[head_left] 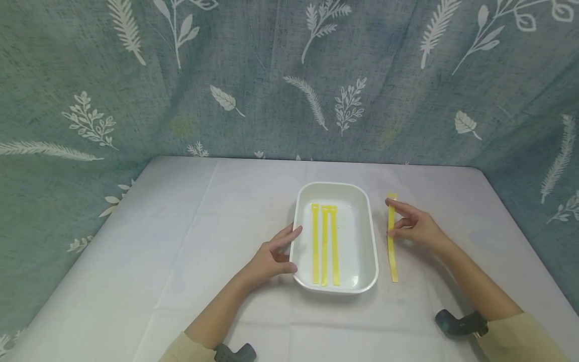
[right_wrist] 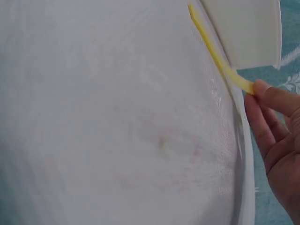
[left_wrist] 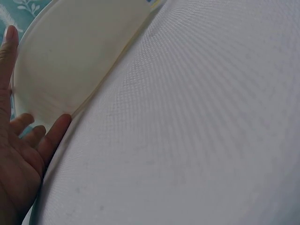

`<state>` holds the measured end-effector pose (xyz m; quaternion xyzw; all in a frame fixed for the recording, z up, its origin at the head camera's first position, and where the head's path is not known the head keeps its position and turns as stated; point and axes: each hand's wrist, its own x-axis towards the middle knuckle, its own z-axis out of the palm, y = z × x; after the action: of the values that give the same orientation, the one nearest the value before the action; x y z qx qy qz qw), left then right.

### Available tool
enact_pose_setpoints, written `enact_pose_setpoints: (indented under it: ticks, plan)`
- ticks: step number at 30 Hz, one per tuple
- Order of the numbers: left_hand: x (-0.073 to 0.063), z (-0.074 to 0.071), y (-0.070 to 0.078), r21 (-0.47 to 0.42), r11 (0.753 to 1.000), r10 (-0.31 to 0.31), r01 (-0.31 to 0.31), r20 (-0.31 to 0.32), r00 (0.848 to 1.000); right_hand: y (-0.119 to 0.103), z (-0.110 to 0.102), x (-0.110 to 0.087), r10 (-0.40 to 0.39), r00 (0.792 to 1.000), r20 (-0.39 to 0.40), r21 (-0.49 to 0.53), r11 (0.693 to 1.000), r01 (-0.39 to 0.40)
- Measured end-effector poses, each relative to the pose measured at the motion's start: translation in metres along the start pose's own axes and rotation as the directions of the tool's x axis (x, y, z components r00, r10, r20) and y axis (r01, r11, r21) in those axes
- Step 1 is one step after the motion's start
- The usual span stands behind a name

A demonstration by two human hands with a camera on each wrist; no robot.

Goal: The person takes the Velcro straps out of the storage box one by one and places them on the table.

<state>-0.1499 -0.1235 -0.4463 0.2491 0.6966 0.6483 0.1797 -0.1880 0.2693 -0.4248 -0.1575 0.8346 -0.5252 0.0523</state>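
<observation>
A white plastic tray [head_left: 357,241] with rounded corners stands on the table. Lying lengthwise in it are three yellow cable straps [head_left: 335,251], their wider, slotted ends pointing away from me. My left hand [head_left: 267,261] holds the tray's left side, index finger and thumb at the rim and the other fingers against the outer wall. To the right of the tray, my right hand [head_left: 416,226] pinches another yellow cable strap [head_left: 392,256] between thumb and fingers. That strap hangs bent in the right wrist view, with one end at the fingertips [right_wrist: 261,87].
A white cloth [head_left: 226,211] with fold lines covers the table. Behind and at both sides hangs a blue-green curtain [head_left: 262,100] printed with white leaves. Dark camera mounts sit at the left wrist [head_left: 235,353] and right wrist [head_left: 459,324].
</observation>
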Motion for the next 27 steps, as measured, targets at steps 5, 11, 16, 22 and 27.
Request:
enact_pose_setpoints:
  ticks: [5, 11, 16, 22, 27]
  plan:
    - [0.0000, -0.0003, 0.0007, -0.011, 1.000, 0.012, -0.012, 0.007, 1.000, 0.0024, 0.0041, 0.0005, -0.040, 0.998, -0.041, -0.129, 0.991, 0.034]
    - [-0.0003, -0.0010, 0.0025, -0.029, 1.000, -0.009, 0.010, 0.021, 1.000, 0.0048, 0.0055, 0.0016, -0.099, 0.994, -0.054, -0.264, 0.961, 0.081]
    - [-0.0014, -0.0012, 0.0025, -0.037, 0.999, -0.015, 0.016, 0.026, 1.000, 0.0063, 0.0067, 0.0011, -0.005, 0.997, -0.073, -0.363, 0.931, -0.022]
    - [-0.0025, -0.0005, 0.0037, -0.024, 0.999, -0.029, 0.030, 0.027, 0.999, 0.0071, 0.0048, 0.0004, 0.067, 0.997, -0.046, -0.405, 0.911, -0.079]
    - [-0.0028, -0.0014, 0.0025, -0.023, 0.999, -0.045, 0.045, 0.026, 0.999, 0.0066, 0.0024, 0.0042, 0.086, 0.996, -0.026, -0.432, 0.898, -0.089]
